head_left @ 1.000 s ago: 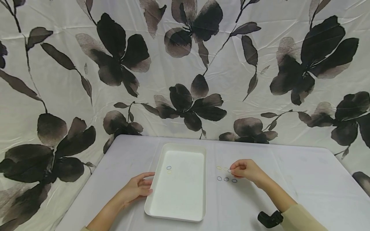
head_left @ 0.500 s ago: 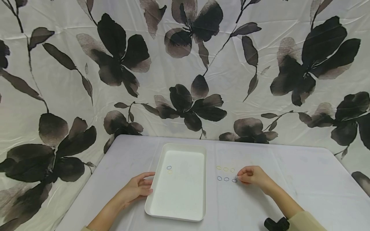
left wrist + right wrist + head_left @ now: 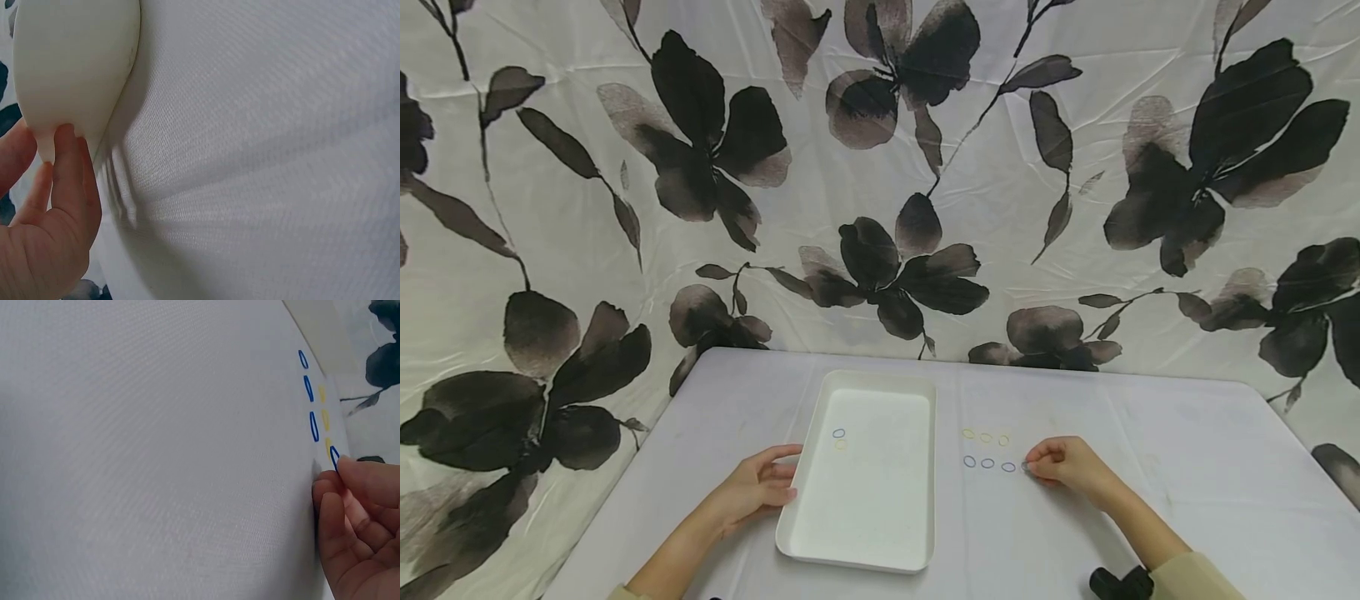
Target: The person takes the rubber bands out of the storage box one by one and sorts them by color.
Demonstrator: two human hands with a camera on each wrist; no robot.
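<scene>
My right hand (image 3: 1066, 463) pinches a small blue rubber band (image 3: 334, 456) between thumb and fingertips. It is close over the table, at the right end of a row of blue rubber bands (image 3: 988, 463). Behind that row lie several yellow rubber bands (image 3: 986, 437). My left hand (image 3: 751, 492) holds the left edge of a shallow white tray (image 3: 856, 564), thumb and fingertips at its rim; the left wrist view shows the fingers (image 3: 67, 156) against the tray's outer wall. Inside the tray, toward the upper left, lie one blue band (image 3: 839, 433) and one yellow band (image 3: 841, 445).
A white cloth covers the table (image 3: 1150, 450). Behind it hangs a floral curtain (image 3: 880, 167). Beside the right sleeve, near the front, is a black object (image 3: 1120, 583).
My right hand has moved from the yellow row to the right end of the blue row, with the blue rubber band in its fingertips. The left hand and tray have stayed put.
</scene>
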